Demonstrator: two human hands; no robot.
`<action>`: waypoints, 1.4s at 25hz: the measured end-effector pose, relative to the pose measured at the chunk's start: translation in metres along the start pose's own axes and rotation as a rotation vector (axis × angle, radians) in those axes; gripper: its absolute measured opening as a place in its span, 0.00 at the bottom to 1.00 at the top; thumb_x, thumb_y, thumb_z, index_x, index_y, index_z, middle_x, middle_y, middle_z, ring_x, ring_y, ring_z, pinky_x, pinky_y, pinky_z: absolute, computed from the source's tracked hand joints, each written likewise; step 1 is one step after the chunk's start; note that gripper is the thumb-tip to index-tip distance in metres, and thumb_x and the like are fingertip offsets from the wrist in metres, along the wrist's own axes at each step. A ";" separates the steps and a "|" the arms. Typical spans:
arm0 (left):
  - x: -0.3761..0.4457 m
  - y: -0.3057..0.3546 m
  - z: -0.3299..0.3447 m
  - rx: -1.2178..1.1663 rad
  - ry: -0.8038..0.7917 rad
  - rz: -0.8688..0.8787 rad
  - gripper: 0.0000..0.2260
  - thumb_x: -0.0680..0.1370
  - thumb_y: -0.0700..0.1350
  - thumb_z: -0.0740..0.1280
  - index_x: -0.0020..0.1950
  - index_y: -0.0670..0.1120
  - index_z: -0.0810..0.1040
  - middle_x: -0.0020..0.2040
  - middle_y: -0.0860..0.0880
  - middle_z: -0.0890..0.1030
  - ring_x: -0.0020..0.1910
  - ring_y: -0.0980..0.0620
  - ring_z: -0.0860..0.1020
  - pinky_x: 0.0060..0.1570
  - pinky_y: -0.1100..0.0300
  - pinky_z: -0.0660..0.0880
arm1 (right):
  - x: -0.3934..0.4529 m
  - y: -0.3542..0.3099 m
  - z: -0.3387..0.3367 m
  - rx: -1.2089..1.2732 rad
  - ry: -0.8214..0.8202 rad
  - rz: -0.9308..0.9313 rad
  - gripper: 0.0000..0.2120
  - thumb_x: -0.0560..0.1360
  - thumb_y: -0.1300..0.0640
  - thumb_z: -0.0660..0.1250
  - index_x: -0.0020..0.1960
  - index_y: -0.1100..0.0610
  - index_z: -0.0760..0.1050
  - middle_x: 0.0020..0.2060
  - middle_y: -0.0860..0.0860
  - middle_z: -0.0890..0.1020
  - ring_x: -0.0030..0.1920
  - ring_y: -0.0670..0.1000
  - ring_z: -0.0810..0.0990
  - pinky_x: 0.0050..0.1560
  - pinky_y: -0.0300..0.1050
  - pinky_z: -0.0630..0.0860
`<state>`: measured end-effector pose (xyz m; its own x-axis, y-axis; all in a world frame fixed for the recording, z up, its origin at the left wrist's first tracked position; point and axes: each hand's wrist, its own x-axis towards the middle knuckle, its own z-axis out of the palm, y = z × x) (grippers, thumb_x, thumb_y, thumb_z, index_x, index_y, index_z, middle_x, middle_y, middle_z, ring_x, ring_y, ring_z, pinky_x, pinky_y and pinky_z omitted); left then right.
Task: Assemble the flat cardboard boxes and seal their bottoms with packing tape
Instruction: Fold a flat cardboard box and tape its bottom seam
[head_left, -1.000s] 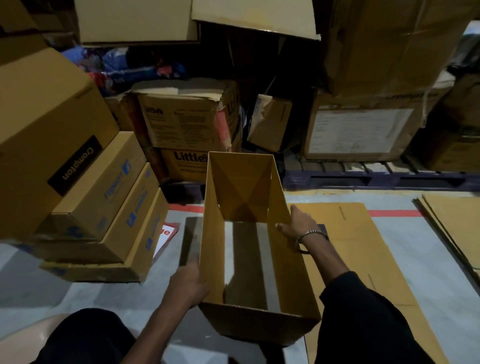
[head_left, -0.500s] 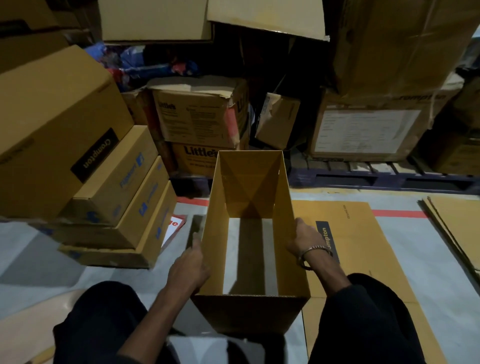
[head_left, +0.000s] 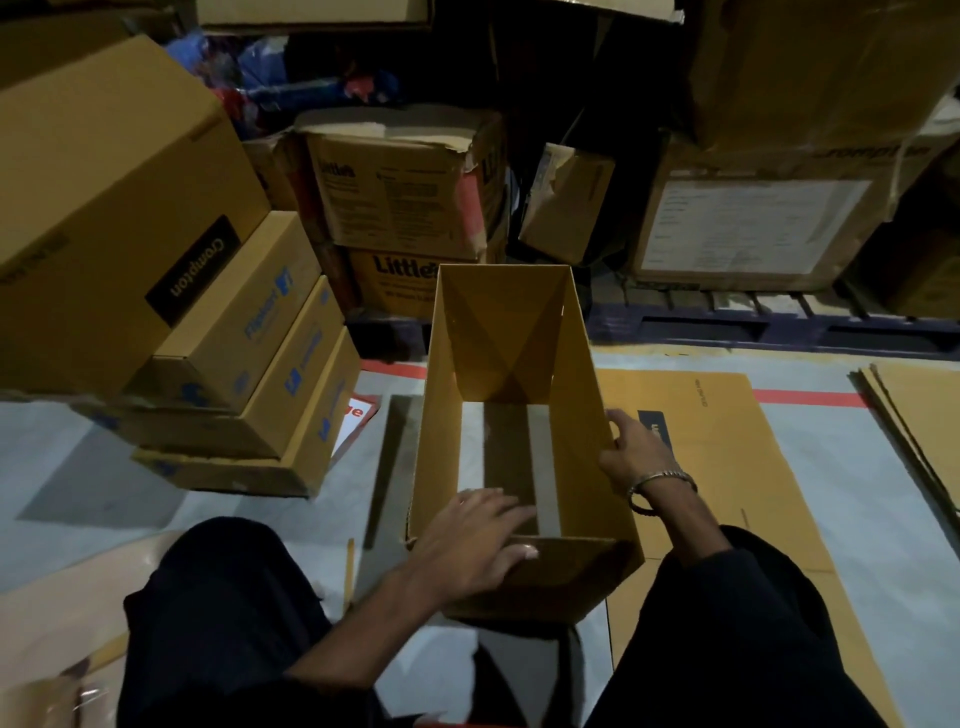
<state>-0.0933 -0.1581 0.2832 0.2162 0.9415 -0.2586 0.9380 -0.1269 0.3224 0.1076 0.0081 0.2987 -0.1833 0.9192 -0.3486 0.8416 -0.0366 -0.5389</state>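
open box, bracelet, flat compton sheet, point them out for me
open box (head_left: 582, 415), head view, inner face of its right wall
bracelet (head_left: 662, 479), head view, band across the right wrist
flat Compton sheet (head_left: 727, 457), head view, bare top face

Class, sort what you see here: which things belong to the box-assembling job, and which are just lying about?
In the job:
open box
left hand, on the box's near edge
right hand, on the box's right wall
flat cardboard
flat stack

Lying about:
Compton carton
Flipkart boxes
torn Little's cartons
pallet

"Compton" reads on the black label (head_left: 193, 271) of the big brown carton at left; "Little" on the lower worn brown carton (head_left: 407, 267); "Flipkart", blurred, on the flat brown box (head_left: 267, 304).
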 end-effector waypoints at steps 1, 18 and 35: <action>0.006 0.001 -0.002 -0.015 0.018 -0.004 0.25 0.83 0.64 0.58 0.78 0.57 0.66 0.76 0.54 0.70 0.77 0.52 0.65 0.75 0.49 0.61 | 0.001 0.004 0.001 0.006 0.004 0.000 0.28 0.78 0.60 0.69 0.77 0.47 0.67 0.50 0.55 0.83 0.46 0.57 0.83 0.50 0.58 0.84; 0.077 -0.060 -0.009 0.525 0.148 -0.565 0.54 0.66 0.79 0.68 0.84 0.53 0.56 0.80 0.30 0.33 0.79 0.29 0.33 0.77 0.30 0.49 | 0.018 -0.040 0.065 -0.523 0.292 -0.422 0.32 0.80 0.52 0.68 0.80 0.57 0.62 0.81 0.58 0.60 0.83 0.57 0.51 0.78 0.52 0.46; 0.069 -0.067 -0.019 0.458 0.158 -0.652 0.41 0.74 0.67 0.71 0.79 0.50 0.60 0.77 0.27 0.30 0.80 0.29 0.48 0.65 0.46 0.76 | 0.199 -0.116 0.037 0.113 0.092 -0.070 0.40 0.77 0.52 0.74 0.81 0.54 0.57 0.77 0.55 0.65 0.75 0.59 0.68 0.72 0.57 0.70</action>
<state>-0.1459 -0.0790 0.2610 -0.4211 0.8987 -0.1227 0.8870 0.3798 -0.2626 -0.0452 0.1813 0.2636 -0.1876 0.9530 -0.2380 0.7646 -0.0104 -0.6444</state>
